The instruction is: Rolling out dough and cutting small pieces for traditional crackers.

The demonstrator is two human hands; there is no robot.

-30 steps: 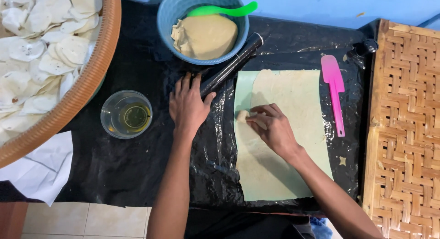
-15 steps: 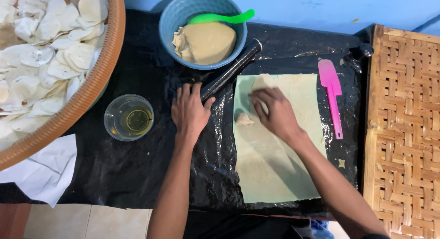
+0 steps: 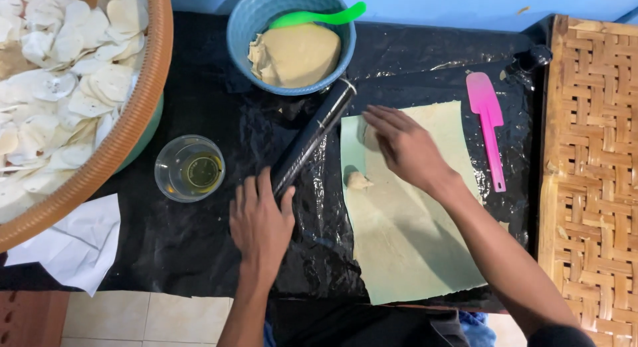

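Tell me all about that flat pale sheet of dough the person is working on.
The dough sheet is thin, pale yellowish and roughly rectangular, rolled flat on the black plastic sheet. Its near edge looks slightly ragged. A small lump of filling sits near its left edge. The right hand presses flat on its upper part. The dark rolling pin lies slanted by its upper left corner, and the pink spatula lies just off its right edge.

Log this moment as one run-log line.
left hand: flat on black plastic sheet, touching black rolling pin | right hand: pressing dough sheet | dough lump: beside it
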